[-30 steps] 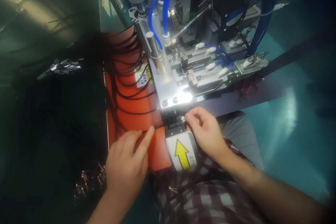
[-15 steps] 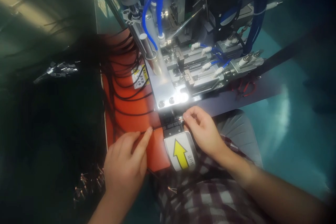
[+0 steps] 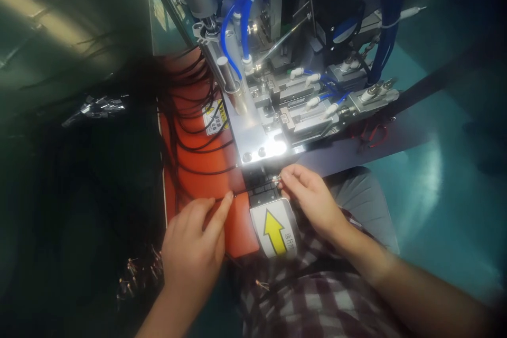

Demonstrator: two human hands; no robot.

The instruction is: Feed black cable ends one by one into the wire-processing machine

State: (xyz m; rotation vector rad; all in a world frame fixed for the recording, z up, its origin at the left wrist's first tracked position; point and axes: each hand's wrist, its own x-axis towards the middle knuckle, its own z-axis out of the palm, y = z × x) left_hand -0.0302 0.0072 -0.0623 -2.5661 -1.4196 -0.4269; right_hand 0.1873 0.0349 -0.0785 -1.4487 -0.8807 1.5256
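Observation:
A thin black cable (image 3: pixel 249 190) runs from the orange plate across a dark slotted fixture at the front of the machine. My left hand (image 3: pixel 196 232) has the cable under its fingers on the orange plate, index finger stretched along it. At the fixture's right side, my right hand (image 3: pixel 307 190) pinches the cable's end, where small, pale, shiny wire ends (image 3: pixel 276 180) show. How these tiny ends sit in the fixture is too small to tell. Just in front, a white cover (image 3: pixel 256 229) carries a yellow arrow.
Several black cables (image 3: pixel 198 145) lie looped over the orange plate (image 3: pixel 198 182). Behind the fixture rises the machine (image 3: pixel 253 140), with metal slides and blue air tubes (image 3: pixel 227 21). Bare copper wire ends (image 3: pixel 130 274) hang at the lower left. Red-handled pliers or scissors (image 3: pixel 376 136) lie at right.
The whole view has shifted slightly, so everything appears a little further right. Both hands keep nearly the same places on the cable.

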